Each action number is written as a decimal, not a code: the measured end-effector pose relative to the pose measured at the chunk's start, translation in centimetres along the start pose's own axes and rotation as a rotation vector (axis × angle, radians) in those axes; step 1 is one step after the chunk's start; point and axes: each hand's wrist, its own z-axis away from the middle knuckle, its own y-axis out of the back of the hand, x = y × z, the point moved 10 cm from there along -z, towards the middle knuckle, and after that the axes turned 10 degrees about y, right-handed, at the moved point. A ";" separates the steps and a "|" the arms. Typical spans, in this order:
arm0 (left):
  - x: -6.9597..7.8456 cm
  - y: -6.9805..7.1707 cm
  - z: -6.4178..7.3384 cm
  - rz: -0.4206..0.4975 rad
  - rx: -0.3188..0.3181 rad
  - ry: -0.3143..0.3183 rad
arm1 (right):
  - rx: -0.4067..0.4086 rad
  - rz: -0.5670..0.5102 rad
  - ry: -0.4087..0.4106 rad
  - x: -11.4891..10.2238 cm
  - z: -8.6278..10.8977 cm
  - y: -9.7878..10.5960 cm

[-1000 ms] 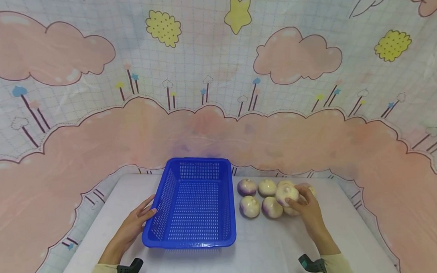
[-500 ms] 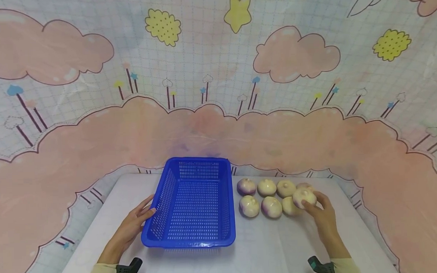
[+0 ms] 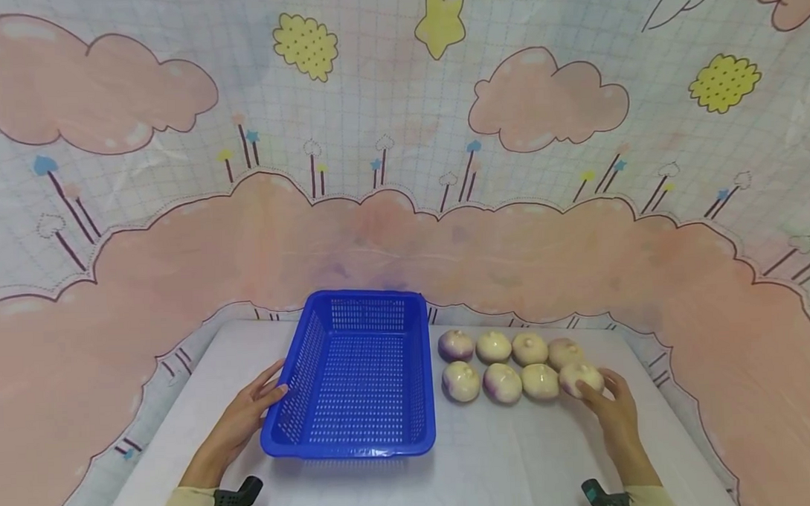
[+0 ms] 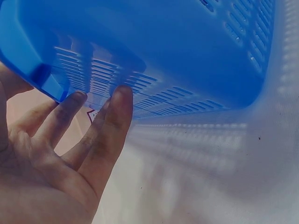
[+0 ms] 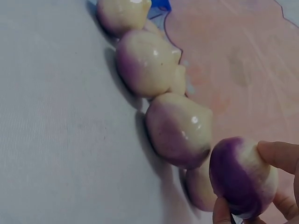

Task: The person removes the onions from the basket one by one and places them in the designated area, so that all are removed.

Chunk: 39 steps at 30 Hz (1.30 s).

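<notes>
A blue plastic basket with slotted walls stands on the table, nothing inside it. My left hand grips its left side, thumb over the rim and fingers against the outer wall, as the left wrist view shows with the fingers. At the right end of the front row, my right hand pinches a purple-and-white turnip between thumb and fingers. Whether that turnip touches the table cannot be told. Several like turnips, among them one turnip just left of it, lie in two rows.
The white table reaches back to a patterned cloth that hangs behind and around it. The leftmost turnips, such as the back turnip, lie close to the basket's right wall.
My right hand has carried the turnip rightward and lower, from over the middle of the rows to the front row's right end. The left hand and basket have stayed in place.
</notes>
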 end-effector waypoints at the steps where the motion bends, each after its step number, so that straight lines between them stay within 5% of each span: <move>1: 0.0 0.0 0.0 0.002 0.000 0.000 | 0.002 -0.006 -0.002 0.2 -0.1 0.1; 15: 0.1 0.0 0.0 0.000 0.004 -0.005 | -0.024 0.076 -0.068 3.7 -1.2 0.9; 39: 0.1 0.0 0.0 -0.007 0.009 -0.013 | -0.024 0.035 -0.049 3.6 -1.5 0.6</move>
